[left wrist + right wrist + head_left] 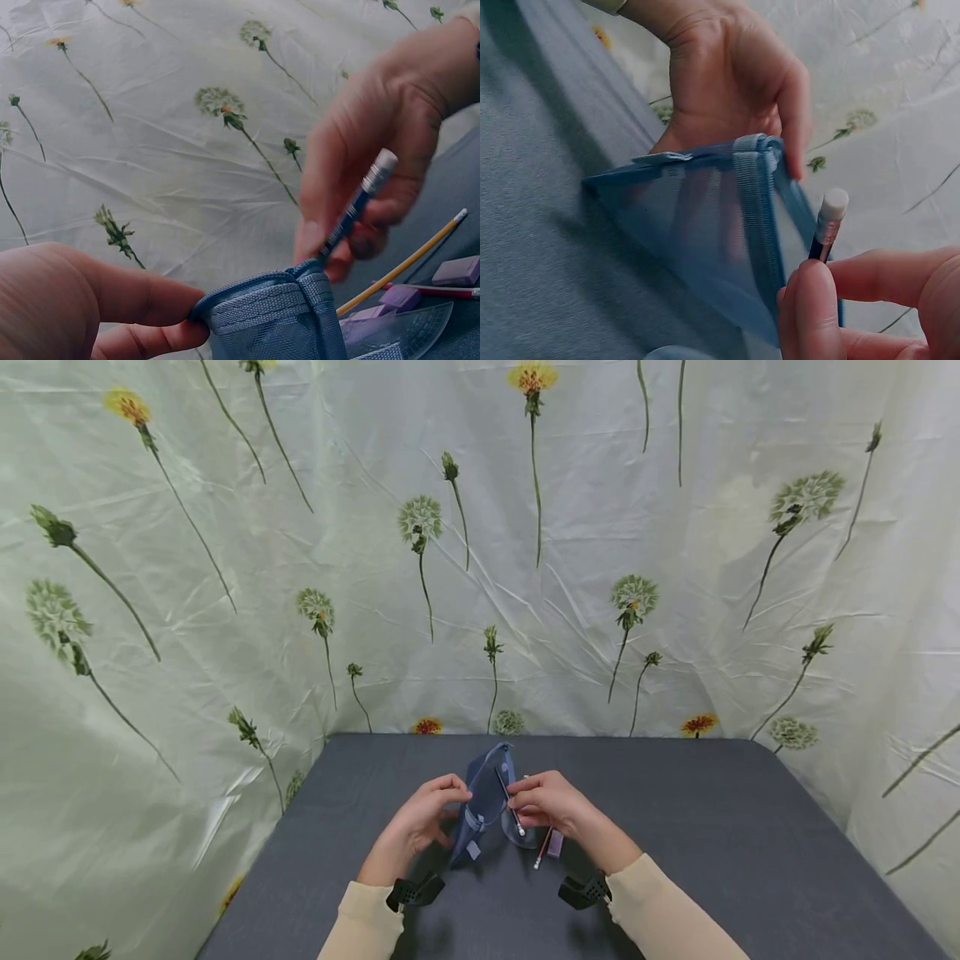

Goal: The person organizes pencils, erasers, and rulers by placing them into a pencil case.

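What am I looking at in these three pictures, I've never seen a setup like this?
There's no robot here, just a person's two hands. The wide picture comes from a camera on the head; the other two come from cameras on the left and right wrists. The left hand pinches the rim of a blue mesh pouch. The right hand holds a dark pencil at the pouch's open mouth. On the dark table are a yellow pencil, a red pencil, purple blocks that look like erasers, and a clear protractor.

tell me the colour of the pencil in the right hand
The pencil is dark blue with a white eraser, clearest in the left wrist view.
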`<state>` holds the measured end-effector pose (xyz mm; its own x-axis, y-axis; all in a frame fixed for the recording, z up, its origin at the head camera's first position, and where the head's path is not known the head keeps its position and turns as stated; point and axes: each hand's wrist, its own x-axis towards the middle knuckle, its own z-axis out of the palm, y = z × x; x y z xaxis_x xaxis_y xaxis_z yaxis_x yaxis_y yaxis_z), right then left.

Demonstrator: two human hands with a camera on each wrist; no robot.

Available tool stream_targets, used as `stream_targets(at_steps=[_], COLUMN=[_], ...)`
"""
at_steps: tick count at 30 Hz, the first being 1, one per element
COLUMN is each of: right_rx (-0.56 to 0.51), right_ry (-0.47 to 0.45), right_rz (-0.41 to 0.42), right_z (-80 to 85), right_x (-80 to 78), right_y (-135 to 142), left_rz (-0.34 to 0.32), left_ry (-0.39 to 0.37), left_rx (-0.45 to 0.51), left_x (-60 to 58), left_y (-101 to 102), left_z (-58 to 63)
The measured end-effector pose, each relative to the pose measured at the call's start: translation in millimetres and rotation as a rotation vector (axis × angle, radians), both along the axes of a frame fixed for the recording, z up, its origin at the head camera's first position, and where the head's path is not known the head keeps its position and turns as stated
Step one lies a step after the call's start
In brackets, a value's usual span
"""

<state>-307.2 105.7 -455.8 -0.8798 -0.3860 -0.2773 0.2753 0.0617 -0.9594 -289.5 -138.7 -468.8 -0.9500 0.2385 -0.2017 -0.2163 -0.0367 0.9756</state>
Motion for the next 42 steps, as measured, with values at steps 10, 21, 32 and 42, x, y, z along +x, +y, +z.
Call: stream_targets(at_steps=[10, 21, 32, 42], right_rx=[0.0, 0.061, 0.163, 0.263], right_ry=[0.008, 0.014, 0.066, 0.113], right_rz=[0.004, -0.018, 0.003, 0.004], right_z=[19.0, 18.3, 21.7, 10.0], right_x=[-9.3, -21.6, -28.4, -31.2], right_y=[-7.8, -22.5, -39.6, -51.2], left_rz=[0.001, 0.01, 0.001, -0.01], left_ry=[0.008, -0.009, 0.004, -0.025], left_rx=[-0.03, -0.017, -0.013, 0.0], left_x=[-0.3, 0.5, 0.3, 0.3], left_y=[0.8, 1.4, 1.5, 0.9], left_z=[0.0, -0.5, 0.0, 0.1])
